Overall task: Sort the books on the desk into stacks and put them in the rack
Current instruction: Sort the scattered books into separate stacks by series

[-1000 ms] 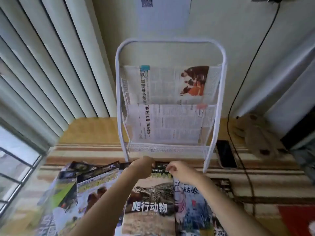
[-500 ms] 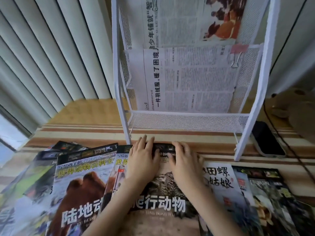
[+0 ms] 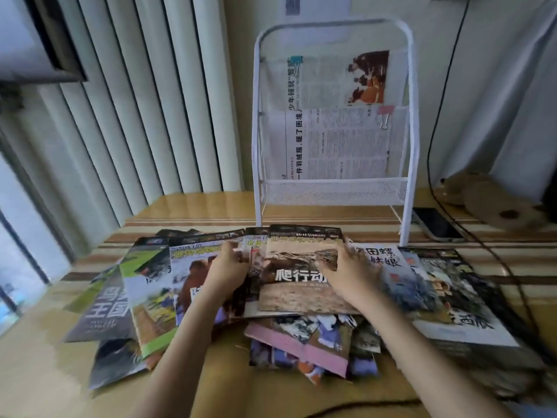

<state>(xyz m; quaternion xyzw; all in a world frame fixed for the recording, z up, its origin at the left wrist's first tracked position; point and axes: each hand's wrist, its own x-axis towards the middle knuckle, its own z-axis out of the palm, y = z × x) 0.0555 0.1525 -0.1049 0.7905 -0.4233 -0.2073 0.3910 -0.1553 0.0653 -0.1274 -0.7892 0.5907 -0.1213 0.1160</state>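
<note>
Our left hand [image 3: 226,274] and right hand [image 3: 346,274] each gripped a side of the reptile book [image 3: 298,273], on top of the pile on the table [image 3: 211,206]. It looked thin, light and bendy, so the side edges seemed best to hold before the white rack [image 3: 331,191].

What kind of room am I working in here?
Probably a home or office desk by a window: vertical blinds on the left, a white rack holding newspapers, books spread over the desk, a phone charging nearby.
</note>
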